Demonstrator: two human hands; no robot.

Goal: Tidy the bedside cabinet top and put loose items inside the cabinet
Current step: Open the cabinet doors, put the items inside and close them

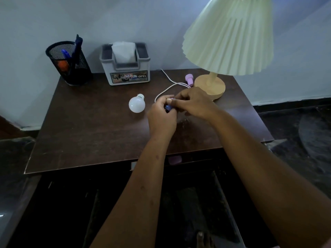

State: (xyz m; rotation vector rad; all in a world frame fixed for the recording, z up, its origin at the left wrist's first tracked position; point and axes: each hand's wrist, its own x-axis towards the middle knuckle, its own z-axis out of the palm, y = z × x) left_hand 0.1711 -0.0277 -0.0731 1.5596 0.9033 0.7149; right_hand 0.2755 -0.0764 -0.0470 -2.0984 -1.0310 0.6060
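Left hand (161,116) and right hand (194,104) meet, fingers (180,96) curled together.

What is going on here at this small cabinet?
A person works over the dark cabinet top. The left hand and right hand together hold a small blue item, beside a loop of white cord. A white bulb lies loose nearby. The lamp, tissue box and pen holder stand farther back.
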